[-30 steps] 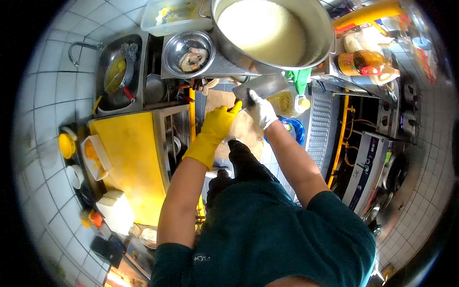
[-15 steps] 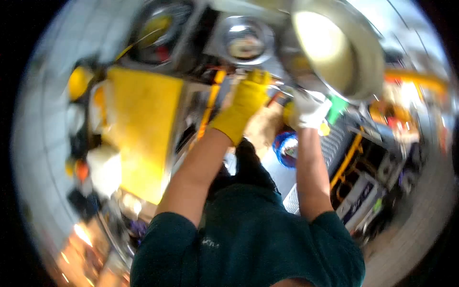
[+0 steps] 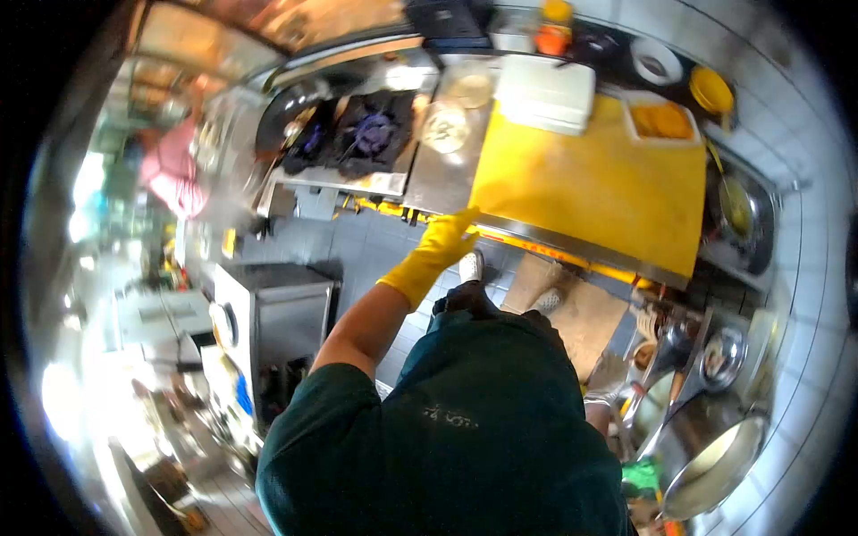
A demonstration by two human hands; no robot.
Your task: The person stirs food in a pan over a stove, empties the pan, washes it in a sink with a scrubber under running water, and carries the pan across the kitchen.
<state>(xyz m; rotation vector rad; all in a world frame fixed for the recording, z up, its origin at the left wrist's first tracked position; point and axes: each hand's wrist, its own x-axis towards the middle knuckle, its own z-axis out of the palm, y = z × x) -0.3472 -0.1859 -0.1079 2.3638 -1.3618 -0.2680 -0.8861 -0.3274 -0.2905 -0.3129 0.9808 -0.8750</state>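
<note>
My left hand [image 3: 441, 247], in a long yellow rubber glove, reaches to the front edge of the yellow board [image 3: 626, 201]. Its fingers are apart and nothing shows in them; whether they touch the edge I cannot tell. My right hand [image 3: 608, 377], in a whitish glove, is low on my right side, partly behind my body. Its fingers are too blurred to read. Close to it are a brown wooden handle [image 3: 677, 386] and a large metal pot [image 3: 757, 438] holding something pale.
On the board stand a white lidded box [image 3: 545, 89] and a white tub [image 3: 636, 125] with orange contents. A stove [image 3: 375, 134] and a wok [image 3: 290, 107] are at the upper left. A steel cabinet [image 3: 290, 308] stands at left. A person in pink [image 3: 170, 170] is farther off.
My view has swung left, so the yellow board is now ahead and the pot is at lower right. My left hand has left the pot area for the board's edge.
</note>
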